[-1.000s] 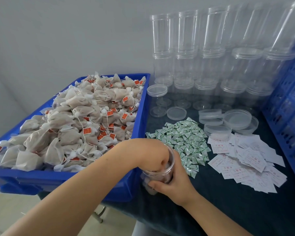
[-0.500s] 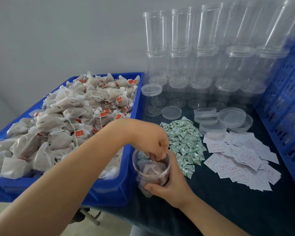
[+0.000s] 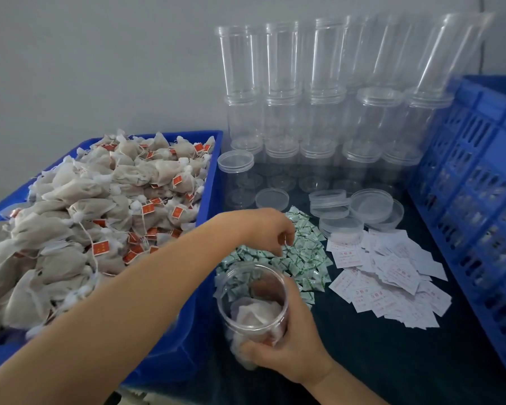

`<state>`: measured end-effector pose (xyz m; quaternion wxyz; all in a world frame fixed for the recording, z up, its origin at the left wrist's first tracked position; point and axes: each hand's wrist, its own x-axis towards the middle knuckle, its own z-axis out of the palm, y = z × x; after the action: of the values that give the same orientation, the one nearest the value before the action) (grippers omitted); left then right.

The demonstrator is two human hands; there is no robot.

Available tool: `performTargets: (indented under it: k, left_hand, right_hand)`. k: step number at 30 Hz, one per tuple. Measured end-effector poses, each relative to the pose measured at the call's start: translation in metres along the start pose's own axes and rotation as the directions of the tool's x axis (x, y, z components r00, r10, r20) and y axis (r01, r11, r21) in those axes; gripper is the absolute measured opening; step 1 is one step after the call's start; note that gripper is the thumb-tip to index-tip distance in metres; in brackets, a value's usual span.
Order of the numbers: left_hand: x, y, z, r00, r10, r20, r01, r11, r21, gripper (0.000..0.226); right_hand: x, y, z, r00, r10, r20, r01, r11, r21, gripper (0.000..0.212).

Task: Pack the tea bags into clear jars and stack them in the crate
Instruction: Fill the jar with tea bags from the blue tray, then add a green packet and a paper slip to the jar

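Two bare hands work in the lower middle of the frame: the right hand [image 3: 287, 343] curls round the smooth wall of a clear cylindrical plastic jar [image 3: 253, 299], gripping it upright at the near table edge, while the left hand [image 3: 263, 229] hangs above and just behind the jar's open mouth, fingers loosely bent downward and holding nothing. Inside the jar lie a few soft, crumpled beige mesh tea bags [image 3: 253, 312]. At the left, a glossy blue plastic bin [image 3: 208, 182] is heaped with many more beige tea bags [image 3: 100, 211], each a puffy pouch with white string and a small red paper tag. Behind the jar, a scatter of small green-and-white foil sachets [image 3: 304, 258] lies on the dark green cloth-covered table [image 3: 392, 361]. To their right lies a loose pile of flat white paper slips with red print [image 3: 389, 273]. Shallow round clear lids [image 3: 362, 206] lie behind them, and stacked empty transparent jars [image 3: 319, 97] fill the upper middle. A blue slotted plastic crate [image 3: 479, 200] stands along the right edge.
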<state>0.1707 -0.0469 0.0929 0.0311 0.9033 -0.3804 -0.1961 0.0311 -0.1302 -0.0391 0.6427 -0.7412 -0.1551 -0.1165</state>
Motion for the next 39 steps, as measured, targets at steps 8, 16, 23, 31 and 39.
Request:
performTargets:
  k: [8,16,23,31,39]
  left_hand:
    - [0.025,0.011,0.029,0.987,0.157,0.035,-0.161,0.961,0.224,0.031]
    - [0.033,0.008,0.044,0.989,0.147,0.000,-0.138,0.926,0.352,0.012]
    - [0.013,0.014,0.011,0.966,0.097,-0.238,-0.100,0.995,-0.002,0.015]
    - [-0.064,0.043,-0.024,0.930,0.040,-0.365,-0.159,0.940,-0.302,0.028]
    - [-0.093,0.064,0.000,0.968,0.065,-0.243,-0.128,0.959,-0.253,0.009]
  right_hand:
    - [-0.011,-0.003,-0.040,0.999,0.010,-0.038,-0.013,0.997,-0.077,0.087]
    - [-0.019,0.005,-0.057,0.999,0.023,-0.048,-0.028,0.995,-0.096,0.084]
    - [-0.018,0.003,-0.057,1.000,0.021,-0.021,-0.023,0.996,-0.087,0.087]
    - [-0.019,0.004,-0.057,0.998,0.058,0.014,-0.058,0.998,-0.029,0.088]
    - [-0.017,0.001,-0.056,0.998,0.057,-0.002,-0.057,0.998,-0.014,0.085]
